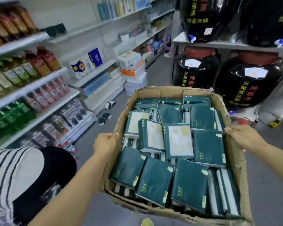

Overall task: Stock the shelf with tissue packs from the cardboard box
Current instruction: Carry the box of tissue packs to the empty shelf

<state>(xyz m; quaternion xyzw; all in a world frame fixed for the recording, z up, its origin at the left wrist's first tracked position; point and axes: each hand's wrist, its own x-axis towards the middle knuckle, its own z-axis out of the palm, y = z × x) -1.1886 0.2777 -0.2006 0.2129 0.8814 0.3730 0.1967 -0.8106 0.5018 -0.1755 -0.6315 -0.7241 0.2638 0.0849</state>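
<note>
Shop aisle, shelf (96, 73) at ten o'clock. The cardboard box (170, 92), full of tissue packs (207, 147), is at six: my left hand (104, 142) grips its nine-o'clock wall, right hand (245, 137) its three-o'clock wall. I'd keep it level, then lower it beside the shelf.

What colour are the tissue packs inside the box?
The tissue packs in the cardboard box are dark green; head view.

Left hand (104, 142), right hand (243, 136) (fingers (230, 130) curled)
</note>
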